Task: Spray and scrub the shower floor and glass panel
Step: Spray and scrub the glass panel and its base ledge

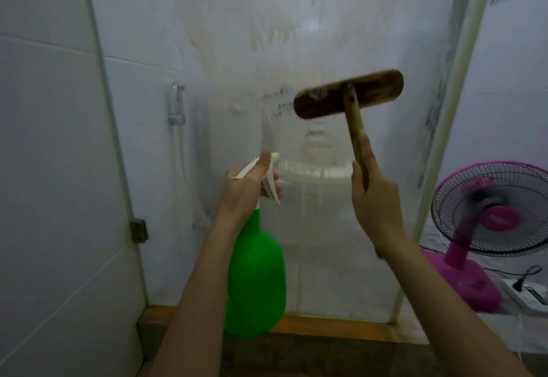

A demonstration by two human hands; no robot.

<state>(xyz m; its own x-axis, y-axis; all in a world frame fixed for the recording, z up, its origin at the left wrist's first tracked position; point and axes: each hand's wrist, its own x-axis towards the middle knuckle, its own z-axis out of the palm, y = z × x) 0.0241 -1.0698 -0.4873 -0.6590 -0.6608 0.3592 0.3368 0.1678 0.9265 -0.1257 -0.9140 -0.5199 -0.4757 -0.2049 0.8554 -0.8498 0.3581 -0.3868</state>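
Now right hand (374, 196) is gripping brush (350, 94) handle, head tilted up-right against glass panel (296, 36); left hand (247, 188) is clutching upright spray bottle (256, 276), nozzle pointing at the glass.

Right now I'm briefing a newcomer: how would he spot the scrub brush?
Look at the smeared glass panel straight ahead. In front of it, at mid-height, is the scrub brush, its stick gripped by the right hand. Its dark brown oblong head sets it apart from the green spray bottle in the left hand.

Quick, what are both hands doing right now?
Left hand: holding the green spray bottle by its white trigger head.
Right hand: holding the wooden handle of the scrub brush up at the glass panel.
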